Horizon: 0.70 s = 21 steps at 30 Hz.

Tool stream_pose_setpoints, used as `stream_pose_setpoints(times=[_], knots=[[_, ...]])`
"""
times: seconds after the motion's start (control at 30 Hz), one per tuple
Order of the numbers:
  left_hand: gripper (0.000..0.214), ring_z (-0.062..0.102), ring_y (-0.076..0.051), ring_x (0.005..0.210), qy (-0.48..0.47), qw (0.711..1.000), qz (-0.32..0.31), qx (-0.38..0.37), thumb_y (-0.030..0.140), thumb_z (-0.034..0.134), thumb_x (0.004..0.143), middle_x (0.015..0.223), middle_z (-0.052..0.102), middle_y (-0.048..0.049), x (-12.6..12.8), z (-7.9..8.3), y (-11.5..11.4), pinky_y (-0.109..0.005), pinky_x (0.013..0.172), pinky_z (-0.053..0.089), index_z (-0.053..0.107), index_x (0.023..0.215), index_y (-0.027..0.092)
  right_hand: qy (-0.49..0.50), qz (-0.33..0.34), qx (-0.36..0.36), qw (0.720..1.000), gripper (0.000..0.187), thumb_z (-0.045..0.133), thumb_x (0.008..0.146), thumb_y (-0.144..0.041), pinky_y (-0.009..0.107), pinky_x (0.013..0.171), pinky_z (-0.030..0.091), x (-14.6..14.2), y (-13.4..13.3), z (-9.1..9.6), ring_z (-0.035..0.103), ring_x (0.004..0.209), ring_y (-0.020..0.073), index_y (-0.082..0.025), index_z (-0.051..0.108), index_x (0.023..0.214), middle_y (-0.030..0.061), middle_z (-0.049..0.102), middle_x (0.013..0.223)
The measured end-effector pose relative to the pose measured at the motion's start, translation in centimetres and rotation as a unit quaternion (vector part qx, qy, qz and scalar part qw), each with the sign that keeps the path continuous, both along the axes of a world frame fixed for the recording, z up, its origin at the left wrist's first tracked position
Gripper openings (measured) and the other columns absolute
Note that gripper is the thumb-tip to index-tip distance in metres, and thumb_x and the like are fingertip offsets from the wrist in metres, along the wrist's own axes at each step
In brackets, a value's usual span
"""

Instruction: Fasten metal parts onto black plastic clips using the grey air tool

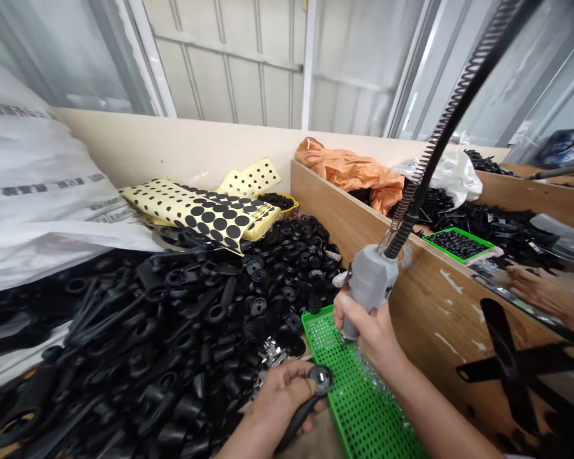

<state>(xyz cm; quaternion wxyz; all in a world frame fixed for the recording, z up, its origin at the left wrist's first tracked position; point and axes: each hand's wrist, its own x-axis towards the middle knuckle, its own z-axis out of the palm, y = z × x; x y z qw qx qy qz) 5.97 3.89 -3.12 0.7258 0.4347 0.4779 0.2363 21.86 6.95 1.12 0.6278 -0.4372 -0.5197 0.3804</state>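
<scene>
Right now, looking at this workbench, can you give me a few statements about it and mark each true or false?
1. The right hand grips a grey power tool on a coiled cable. True.
2. The left hand holds a yellow sheet. False: it holds a black plastic arm.
3. The tray under the hands is green. True.
4. The heap of parts is white. False: black.
</scene>
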Motion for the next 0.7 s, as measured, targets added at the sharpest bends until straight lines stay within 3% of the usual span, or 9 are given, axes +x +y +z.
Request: stream_pose_setpoints(times=[0.23, 0.7], knots=[[0.031, 0.05, -0.006, 0.038, 0.007, 1.0, -0.006, -0.022, 0.037, 0.06, 0.065, 0.06, 0.067, -0.0013, -0.1, 0.2, 0.4, -0.016, 0.039, 0.033, 0.063, 0.084, 0.013, 0.018, -0.017, 0.012, 1.0, 0.032, 0.065, 0.077, -0.047, 0.028, 0.05, 0.039, 0.0, 0.8, -1.4, 0.046, 0.047, 0.0114, -0.021, 0.051, 0.067, -0.0047, 0.05, 0.054], [0.031, 0.049, -0.006, 0.038, 0.011, 1.0, -0.008, -0.025, 0.038, 0.063, 0.065, 0.06, 0.067, -0.0006, -0.1, 0.5, 0.4, -0.016, 0.038, 0.03, 0.064, 0.083, 0.014, 0.043, -0.026, 0.015, 0.999, 0.029, 0.067, 0.078, -0.043, 0.027, 0.051, 0.04, -0.2, 0.6, -1.7, 0.046, 0.047, 0.0108, -0.021, 0.052, 0.066, -0.0048, 0.05, 0.054]])
